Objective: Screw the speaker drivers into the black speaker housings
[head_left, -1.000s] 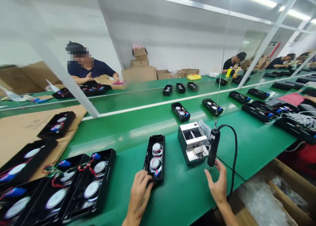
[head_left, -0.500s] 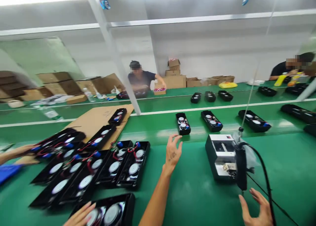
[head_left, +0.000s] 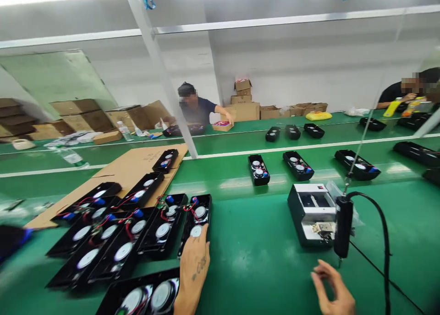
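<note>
My left hand (head_left: 195, 264) is closed on the lower end of the rightmost black speaker housing (head_left: 206, 209) in a group; its thumb is hidden. Two round silver speakers and red wires sit inside that housing. Below and left lies a larger-looking housing (head_left: 113, 294), partly covered by my left wrist. My right hand (head_left: 316, 269) hovers over the green table (head_left: 254, 269), fingers curved towards the thumb, with nothing visible between them. Above and right of it, a black electric screwdriver (head_left: 343, 228) hangs upright, not touched by the hand.
A black and white screw feeder (head_left: 309, 214) stands left of the screwdriver. Several open housings lie left, some on a cardboard sheet (head_left: 130, 163). More housings, such as this one (head_left: 259, 170), line the belt. Two people sit across; one holds a small box (head_left: 222, 125).
My left hand has moved down-left onto the housing, whose lower end has swung right. My right hand has shifted left and its fingers curled closer. The other person's hands at left are gone from view.
</note>
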